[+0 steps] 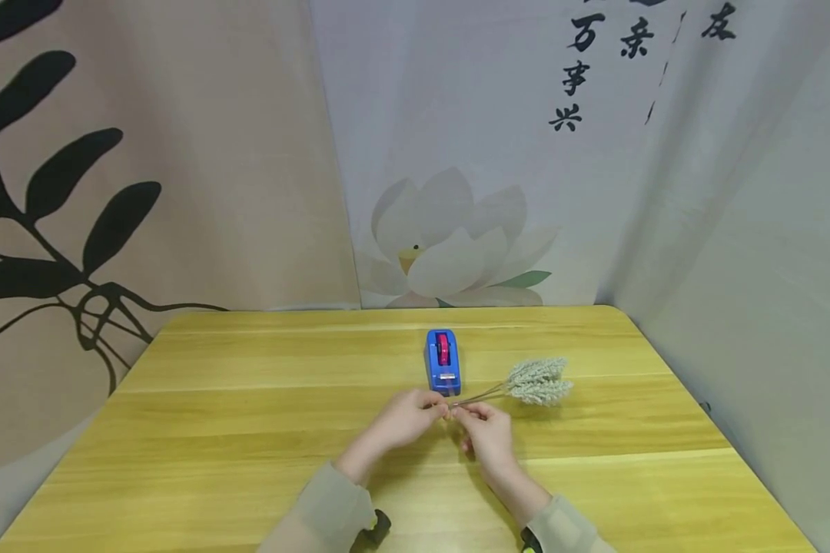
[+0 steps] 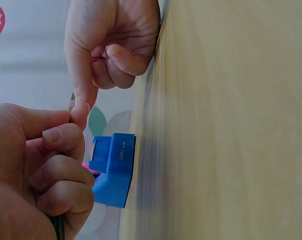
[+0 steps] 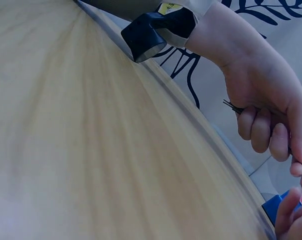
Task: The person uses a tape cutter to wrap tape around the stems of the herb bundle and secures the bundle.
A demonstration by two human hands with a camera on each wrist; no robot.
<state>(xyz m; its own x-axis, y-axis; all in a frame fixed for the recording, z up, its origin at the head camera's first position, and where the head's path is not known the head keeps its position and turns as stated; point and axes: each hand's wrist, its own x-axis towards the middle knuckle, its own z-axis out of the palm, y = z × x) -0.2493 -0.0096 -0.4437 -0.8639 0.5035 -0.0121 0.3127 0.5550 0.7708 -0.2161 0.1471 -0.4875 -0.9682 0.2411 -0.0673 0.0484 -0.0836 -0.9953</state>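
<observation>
Left hand [image 1: 406, 418] curled round stems [image 1: 484, 395]; right hand [image 1: 491, 442] pinches them just beside, likely steadying. Stems above table [image 1: 249, 430], pale heads [image 1: 538, 382] clear of fingers. Tape dispenser [image 1: 445, 382] just ahead (handy reach, presumably).

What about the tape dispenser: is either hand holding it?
No: in the head view, the blue tape dispenser stands on the table beyond the left hand and right hand, which meet at the thin stems.
</observation>
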